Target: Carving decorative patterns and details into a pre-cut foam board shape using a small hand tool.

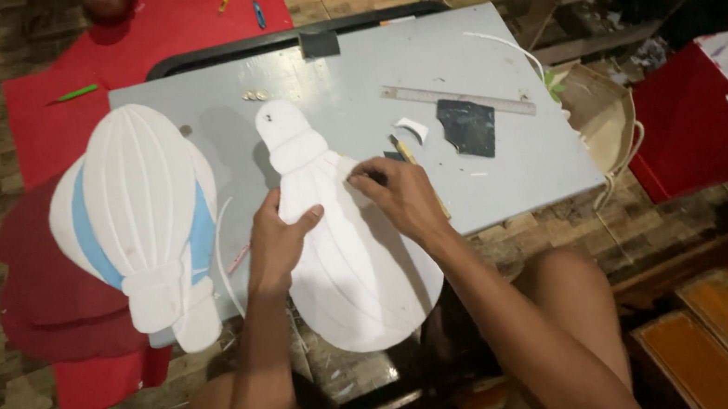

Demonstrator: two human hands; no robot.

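**Both hands flat on the white balloon cutout**

While both hands press down, the white foam cutout [348, 263] lies on the near edge of the grey board [507, 148], shaped like a hot-air balloon. Its long axis runs near to far: the narrow basket end points away toward the far side, and the wide rounded end hangs off the near edge, over the person's lap. The left hand [277, 244] rests on the cutout's left margin, fingers loosely curled with the thumb spread onto the white surface. The right hand [401, 198] sits on the right shoulder of the shape, fingers bent and tips pressing down; whether it pinches anything I cannot tell.

Just left, a second balloon cutout [146, 224] with blue side panels lies the other way round, its basket end pointing near and overhanging the board's left corner above red sheets [75, 289] on the floor. Just beyond the right hand lie a small knife [404, 150], a white scrap [412, 127] and a dark square piece [469, 128], with a long ruler [458, 99] lying slantwise behind them. Open grey board shows far and right of the ruler, and along the right edge. A pale bag [604, 118] sits against that right edge, and a red box [701, 127] stands further right on the floor.
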